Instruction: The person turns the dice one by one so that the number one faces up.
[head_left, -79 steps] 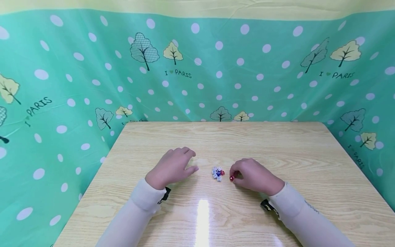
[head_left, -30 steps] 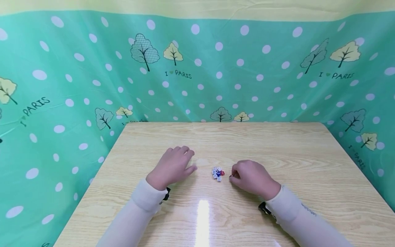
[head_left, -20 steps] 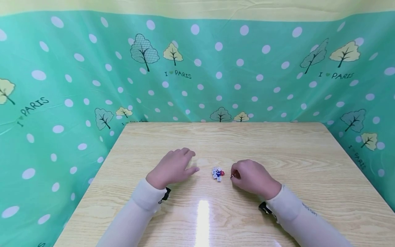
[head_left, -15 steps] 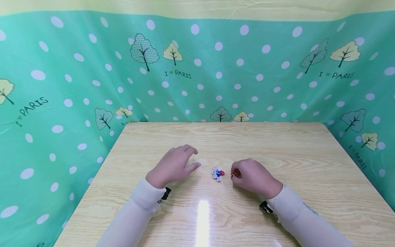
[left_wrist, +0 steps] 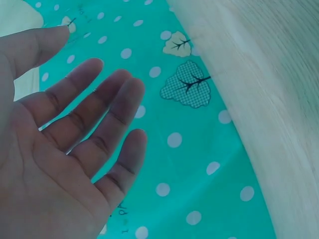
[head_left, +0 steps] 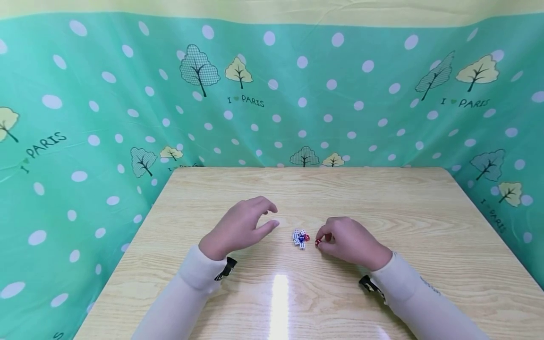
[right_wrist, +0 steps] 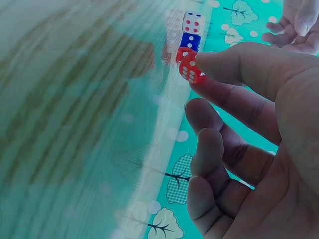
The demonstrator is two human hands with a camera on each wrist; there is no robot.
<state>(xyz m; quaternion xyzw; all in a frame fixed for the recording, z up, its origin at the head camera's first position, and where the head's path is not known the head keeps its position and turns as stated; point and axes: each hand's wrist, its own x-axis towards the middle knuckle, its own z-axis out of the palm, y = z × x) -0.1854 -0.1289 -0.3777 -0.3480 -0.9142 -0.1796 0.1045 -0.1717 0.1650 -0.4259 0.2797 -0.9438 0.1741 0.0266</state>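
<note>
My right hand (head_left: 350, 240) pinches a translucent red die (right_wrist: 191, 68) with white pips between thumb and index finger, a little to the right of a small cluster of dice. White dice (head_left: 296, 242), a blue die (head_left: 301, 238) and a second red die (head_left: 307, 237) make up that cluster on the wooden table. In the right wrist view the held die overlaps the other red one, with the blue die (right_wrist: 191, 42) and a white die (right_wrist: 193, 23) beyond. Left of the cluster, my left hand (head_left: 240, 226) holds nothing, its fingers relaxed and thumb apart.
The light wooden table (head_left: 361, 189) reaches back to a green dotted curtain (head_left: 297, 118) printed with trees, which also stands along both sides. A bright light reflection (head_left: 279, 307) lies on the tabletop near the front.
My left hand has drifted slightly right and away from me, toward the cluster. The red die in my right hand, mostly hidden by the fingers a second ago, shows again. The clustered dice stay put.
</note>
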